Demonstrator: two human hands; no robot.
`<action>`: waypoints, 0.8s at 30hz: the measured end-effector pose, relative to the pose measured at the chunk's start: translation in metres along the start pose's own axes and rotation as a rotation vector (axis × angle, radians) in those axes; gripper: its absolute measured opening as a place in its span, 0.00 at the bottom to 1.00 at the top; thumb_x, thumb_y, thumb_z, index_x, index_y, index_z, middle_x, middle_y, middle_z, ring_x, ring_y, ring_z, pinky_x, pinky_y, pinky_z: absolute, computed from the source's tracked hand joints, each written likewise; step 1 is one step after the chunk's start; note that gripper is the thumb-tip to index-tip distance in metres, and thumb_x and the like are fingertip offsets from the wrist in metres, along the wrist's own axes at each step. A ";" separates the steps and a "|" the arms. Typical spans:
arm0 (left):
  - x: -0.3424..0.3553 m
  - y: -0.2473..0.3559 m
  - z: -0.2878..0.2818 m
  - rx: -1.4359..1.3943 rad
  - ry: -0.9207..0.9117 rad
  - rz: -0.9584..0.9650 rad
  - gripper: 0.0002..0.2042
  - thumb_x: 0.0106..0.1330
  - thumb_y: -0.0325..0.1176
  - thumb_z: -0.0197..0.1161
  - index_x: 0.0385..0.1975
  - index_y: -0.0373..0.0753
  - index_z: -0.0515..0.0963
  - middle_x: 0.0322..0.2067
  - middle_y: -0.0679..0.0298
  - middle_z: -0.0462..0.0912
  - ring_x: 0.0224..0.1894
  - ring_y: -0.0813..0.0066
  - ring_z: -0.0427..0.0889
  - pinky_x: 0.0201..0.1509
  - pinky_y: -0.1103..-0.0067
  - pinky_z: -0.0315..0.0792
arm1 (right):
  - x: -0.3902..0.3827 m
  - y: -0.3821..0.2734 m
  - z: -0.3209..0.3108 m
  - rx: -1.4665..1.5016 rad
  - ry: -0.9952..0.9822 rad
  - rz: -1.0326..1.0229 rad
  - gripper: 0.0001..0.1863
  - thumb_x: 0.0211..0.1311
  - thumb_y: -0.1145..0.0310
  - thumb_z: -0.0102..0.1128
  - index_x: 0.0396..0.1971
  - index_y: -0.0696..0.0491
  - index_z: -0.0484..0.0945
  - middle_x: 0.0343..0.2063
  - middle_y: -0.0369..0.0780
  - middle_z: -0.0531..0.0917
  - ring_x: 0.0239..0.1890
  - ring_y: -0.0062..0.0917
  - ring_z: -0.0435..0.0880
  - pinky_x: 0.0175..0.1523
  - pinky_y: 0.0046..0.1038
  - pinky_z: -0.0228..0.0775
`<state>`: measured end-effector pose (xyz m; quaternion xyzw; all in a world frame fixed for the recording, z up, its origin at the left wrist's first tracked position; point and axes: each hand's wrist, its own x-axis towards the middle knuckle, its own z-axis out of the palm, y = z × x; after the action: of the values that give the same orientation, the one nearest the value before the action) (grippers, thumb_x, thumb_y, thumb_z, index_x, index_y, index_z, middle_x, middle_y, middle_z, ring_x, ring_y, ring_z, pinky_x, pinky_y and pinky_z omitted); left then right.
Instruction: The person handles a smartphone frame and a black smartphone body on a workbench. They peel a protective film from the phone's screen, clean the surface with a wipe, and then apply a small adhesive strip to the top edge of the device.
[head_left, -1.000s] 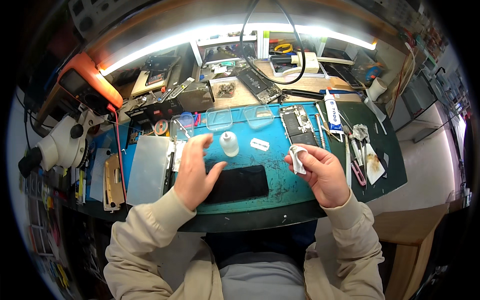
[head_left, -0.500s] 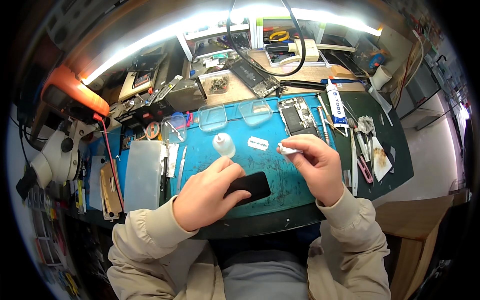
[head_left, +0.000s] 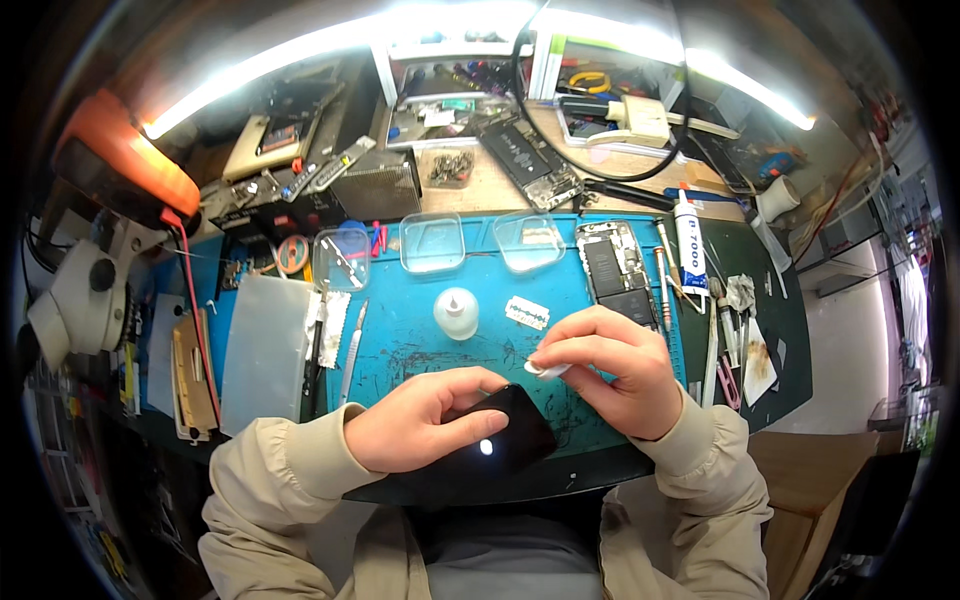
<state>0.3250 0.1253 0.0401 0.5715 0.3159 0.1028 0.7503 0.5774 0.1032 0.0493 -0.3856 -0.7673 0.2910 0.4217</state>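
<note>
My left hand (head_left: 425, 420) grips a black phone (head_left: 510, 445), tilted at the front of the blue mat, with a small white light showing on its glossy face. Just to the upper right of the phone, my right hand (head_left: 615, 375) pinches a crumpled white wipe (head_left: 546, 371). Beyond both hands stand a translucent squeeze bottle (head_left: 456, 319) and, beside it, a white-and-silver razor blade (head_left: 527, 312) lying flat. An opened phone (head_left: 613, 280) with exposed battery and board lies behind my right hand.
Clear plastic boxes (head_left: 431, 242) line the mat's back. Left: microscope (head_left: 75, 300), orange multimeter (head_left: 135, 165), translucent sheet (head_left: 265, 355). Right: white glue tube (head_left: 690, 240), brushes, tweezers. A looped black cable (head_left: 600, 172) hangs over the cluttered rear bench.
My left hand took hold of the phone from the mat and tilted it up; a light now shows on it. My right hand moved left with the wipe, toward the phone.
</note>
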 end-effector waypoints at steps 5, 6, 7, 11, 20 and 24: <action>0.001 -0.012 -0.001 -0.024 -0.014 0.073 0.18 0.73 0.33 0.60 0.57 0.29 0.71 0.38 0.68 0.79 0.38 0.87 0.73 0.42 0.84 0.71 | 0.001 0.001 0.006 0.023 -0.147 -0.047 0.19 0.50 0.88 0.62 0.43 0.57 0.83 0.39 0.42 0.82 0.38 0.32 0.85 0.41 0.28 0.79; 0.000 -0.010 -0.001 0.000 -0.019 0.075 0.18 0.73 0.32 0.60 0.57 0.29 0.71 0.38 0.67 0.79 0.39 0.87 0.73 0.43 0.84 0.71 | 0.000 0.001 0.008 0.025 -0.155 -0.047 0.19 0.50 0.89 0.61 0.43 0.57 0.84 0.39 0.42 0.82 0.38 0.32 0.85 0.41 0.28 0.79; -0.001 -0.009 -0.001 -0.017 -0.016 0.086 0.18 0.73 0.32 0.59 0.57 0.30 0.71 0.39 0.67 0.80 0.40 0.87 0.74 0.43 0.84 0.71 | -0.001 0.001 0.010 0.028 -0.163 -0.047 0.20 0.49 0.90 0.60 0.42 0.57 0.84 0.39 0.42 0.83 0.38 0.32 0.85 0.41 0.27 0.79; -0.001 -0.011 0.002 -0.144 0.010 0.111 0.17 0.73 0.31 0.59 0.57 0.30 0.71 0.41 0.66 0.81 0.42 0.87 0.75 0.44 0.84 0.71 | -0.006 -0.002 0.010 -0.031 -0.201 -0.073 0.20 0.49 0.87 0.62 0.44 0.57 0.83 0.40 0.42 0.83 0.38 0.32 0.85 0.41 0.28 0.80; -0.001 -0.009 -0.003 -0.084 -0.078 0.130 0.16 0.73 0.29 0.58 0.57 0.30 0.72 0.46 0.64 0.81 0.46 0.84 0.77 0.50 0.83 0.72 | -0.014 -0.011 0.008 -0.115 -0.183 -0.138 0.19 0.51 0.84 0.64 0.46 0.56 0.83 0.40 0.42 0.83 0.35 0.31 0.85 0.37 0.27 0.80; -0.001 -0.010 -0.003 -0.247 -0.056 0.105 0.16 0.73 0.29 0.58 0.57 0.30 0.71 0.48 0.64 0.81 0.49 0.84 0.76 0.53 0.82 0.72 | -0.008 -0.009 0.011 -0.083 -0.173 -0.071 0.22 0.49 0.90 0.61 0.45 0.56 0.85 0.40 0.43 0.83 0.38 0.32 0.86 0.41 0.27 0.80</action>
<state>0.3201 0.1241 0.0311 0.4930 0.2497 0.1641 0.8171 0.5669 0.0904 0.0479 -0.3490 -0.8255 0.2760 0.3473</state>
